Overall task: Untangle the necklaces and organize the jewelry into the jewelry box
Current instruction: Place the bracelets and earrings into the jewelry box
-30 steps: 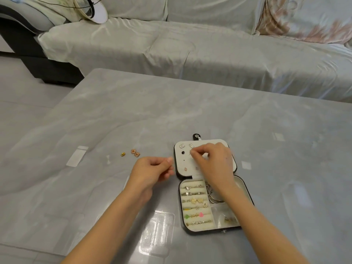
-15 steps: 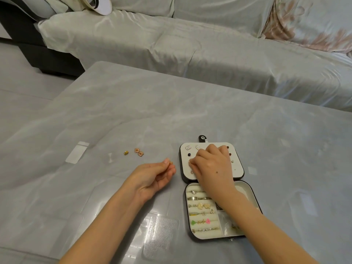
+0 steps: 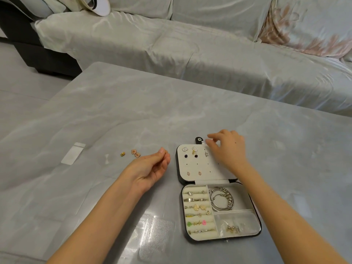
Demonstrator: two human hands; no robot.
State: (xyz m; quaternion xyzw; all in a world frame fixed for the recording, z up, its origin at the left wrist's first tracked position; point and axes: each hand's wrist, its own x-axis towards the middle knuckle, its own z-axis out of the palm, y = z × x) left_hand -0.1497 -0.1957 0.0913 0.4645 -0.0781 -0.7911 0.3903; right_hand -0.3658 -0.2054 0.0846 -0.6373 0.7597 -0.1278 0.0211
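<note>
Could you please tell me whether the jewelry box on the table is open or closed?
Open. The jewelry box has its lid lying flat, earring panel up, and the ring rows show.

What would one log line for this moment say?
jewelry box open | left hand pinches tiny gold piece | right hand at earring panel's far corner | pink earrings loose on table

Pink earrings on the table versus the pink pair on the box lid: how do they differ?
The table earrings lie loose on the table, touching each other; the lid pair sits spaced apart in the bottom row of the lid. The table earrings look larger and blockier; the lid pair looks like small ovals. Both are pale pink pairs.
</note>
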